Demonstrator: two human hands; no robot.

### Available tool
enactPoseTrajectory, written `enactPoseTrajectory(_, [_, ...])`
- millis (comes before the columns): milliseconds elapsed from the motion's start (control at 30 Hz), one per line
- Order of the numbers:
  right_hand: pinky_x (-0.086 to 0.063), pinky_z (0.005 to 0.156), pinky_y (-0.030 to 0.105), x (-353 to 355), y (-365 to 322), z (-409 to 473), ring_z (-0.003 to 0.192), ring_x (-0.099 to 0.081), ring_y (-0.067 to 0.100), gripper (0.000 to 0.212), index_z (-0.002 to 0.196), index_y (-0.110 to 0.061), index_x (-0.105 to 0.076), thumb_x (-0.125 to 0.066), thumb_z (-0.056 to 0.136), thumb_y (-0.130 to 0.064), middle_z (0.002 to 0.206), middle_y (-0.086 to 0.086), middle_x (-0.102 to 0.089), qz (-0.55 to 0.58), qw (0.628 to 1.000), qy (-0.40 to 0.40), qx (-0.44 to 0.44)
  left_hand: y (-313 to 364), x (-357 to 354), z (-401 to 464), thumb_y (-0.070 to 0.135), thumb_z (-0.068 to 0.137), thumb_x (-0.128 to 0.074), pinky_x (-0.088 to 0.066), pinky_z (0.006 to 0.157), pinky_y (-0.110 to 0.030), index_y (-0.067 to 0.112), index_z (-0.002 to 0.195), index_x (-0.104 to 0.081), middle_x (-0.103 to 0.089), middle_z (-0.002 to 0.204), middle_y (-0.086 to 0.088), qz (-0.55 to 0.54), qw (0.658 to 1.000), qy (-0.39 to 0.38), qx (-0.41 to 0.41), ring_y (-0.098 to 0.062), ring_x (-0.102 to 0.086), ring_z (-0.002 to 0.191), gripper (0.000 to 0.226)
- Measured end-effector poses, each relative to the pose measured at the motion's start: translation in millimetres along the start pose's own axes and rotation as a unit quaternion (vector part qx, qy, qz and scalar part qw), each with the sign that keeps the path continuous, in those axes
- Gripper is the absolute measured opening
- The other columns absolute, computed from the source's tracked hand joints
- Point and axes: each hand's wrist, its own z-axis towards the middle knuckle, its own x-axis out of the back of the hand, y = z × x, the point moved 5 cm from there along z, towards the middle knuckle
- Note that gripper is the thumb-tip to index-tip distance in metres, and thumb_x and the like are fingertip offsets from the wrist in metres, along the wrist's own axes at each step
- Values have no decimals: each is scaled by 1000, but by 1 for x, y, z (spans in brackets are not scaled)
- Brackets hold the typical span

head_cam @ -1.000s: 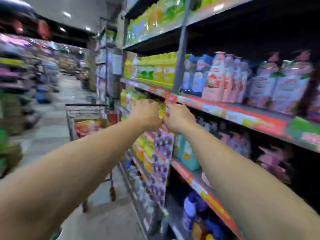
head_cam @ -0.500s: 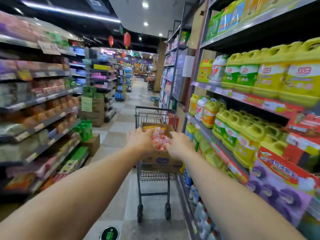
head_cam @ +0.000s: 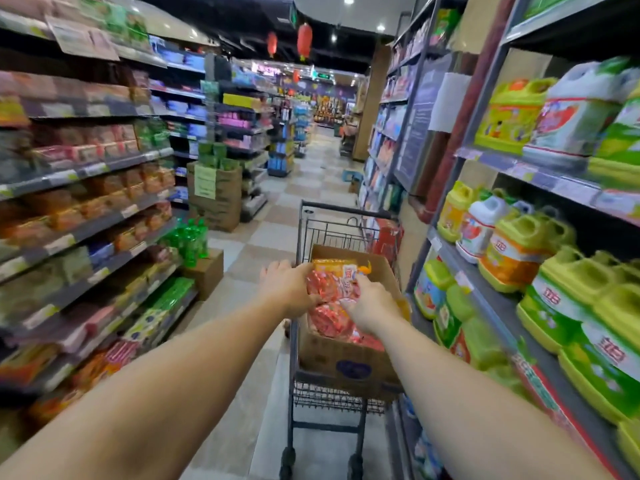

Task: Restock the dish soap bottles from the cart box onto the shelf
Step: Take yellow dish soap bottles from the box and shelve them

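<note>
A: Over the cart box (head_cam: 346, 362), near centre, we've got both hands down on the red packs (head_cam: 330, 289). Left hand (head_cam: 285, 289) lies on the left edge of the top pack, fingers gently curled; right hand (head_cam: 372, 308) covers its right side. Can't tell if either has really closed on it.

B: Agreed, unclear. So the soap is still in the box, in the cart (head_cam: 329, 403), just left of the right-hand shelf (head_cam: 485, 289).

A: To do this well, we'd say get fingers under both edges before lifting. Looks like a soft, slippery refill pack rather than a rigid bottle, so it'd sag from one corner.

B: Labels?

A: Big yellow-green jugs (head_cam: 588, 306) on the right shelf carry two red Chinese characters on a white band, too smeared for us to read. Box has a blue oval logo, unreadable. Green paper sign on the far-left carton stack (head_cam: 214, 195), unreadable too.
</note>
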Motion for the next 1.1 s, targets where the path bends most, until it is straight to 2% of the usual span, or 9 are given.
enactPoseTrajectory(133, [-43, 99, 43, -45, 1, 76, 128, -47, 33, 66, 149, -27, -27, -59, 93, -40, 144, 8, -45, 28, 999, -6, -24, -24, -38, 80, 66, 81, -61, -35, 110, -43, 27, 147, -36, -48, 142, -7, -18, 999, -30, -12, -27, -42, 132, 80])
enactPoseTrajectory(233, [-42, 102, 41, -85, 8, 122, 129, -47, 32, 68, 149, -27, -29, -61, 91, -42, 143, 8, -47, 44, 997, -23, -60, -43, -75, 138, 61, 79, -67, -43, 104, -40, 20, 141, -43, -52, 136, -8, -49, 996, -73, -24, -26, -49, 124, 79])
enactPoseTrajectory(300, [-42, 103, 39, -109, 17, 147, 130, -47, 32, 68, 149, -25, -30, -61, 91, -39, 145, 8, -47, 70, 992, -54, -93, -52, -100, 171, 58, 75, -72, -46, 102, -41, 22, 138, -45, -54, 132, -7, -74, 990, -117, -29, -26, -51, 121, 78])
enactPoseTrajectory(400, [-44, 103, 39, -130, 41, 175, 129, -48, 32, 72, 149, -25, -28, -63, 88, -42, 146, 10, -46, 88, 982, -73, -151, -51, -133, 217, 64, 64, -76, -50, 97, -45, 26, 133, -48, -56, 128, -4, -73, 982, -166, -55, -25, -55, 115, 84])
enactPoseTrajectory(533, [-46, 94, 38, -128, 81, 194, 120, -54, 35, 66, 147, -20, -33, -60, 91, -40, 133, 14, -56, 84, 970, -52, -221, -27, -165, 262, 68, 67, -72, -50, 98, -42, 24, 136, -47, -56, 131, -3, -53, 974, -191, -106, -26, -55, 117, 86])
enactPoseTrajectory(700, [-46, 99, 43, -132, 142, 219, 123, -51, 35, 63, 144, -19, -37, -60, 89, -41, 136, 14, -53, 79, 954, -38, -288, 15, -219, 296, 63, 76, -69, -45, 102, -40, 19, 142, -42, -50, 140, -8, -58, 957, -238, -152, -29, -49, 126, 84])
enactPoseTrajectory(867, [-43, 101, 42, -140, 196, 260, 126, -48, 37, 68, 147, -16, -31, -63, 90, -38, 140, 17, -43, 78, 948, -50, -304, 52, -268, 327, 65, 75, -68, -44, 103, -41, 19, 143, -41, -51, 141, -9, -60, 951, -270, -141, -30, -47, 128, 87])
enactPoseTrajectory(1033, [-39, 104, 37, -142, 243, 309, 130, -45, 34, 75, 145, -16, -36, -69, 84, -43, 140, 17, -44, 85, 949, -59, -299, 89, -305, 359, 64, 79, -65, -45, 101, -40, 15, 146, -37, -50, 140, -11, -58, 946, -299, -113, -32, -48, 127, 87])
enactPoseTrajectory(1100, [-39, 106, 39, -149, 258, 329, 133, -41, 35, 81, 144, -17, -37, -71, 79, -50, 145, 19, -41, 75, 948, -80, -299, 102, -314, 369, 63, 80, -64, -44, 100, -38, 15, 144, -39, -52, 138, -11, -59, 948, -295, -105, -30, -49, 126, 84])
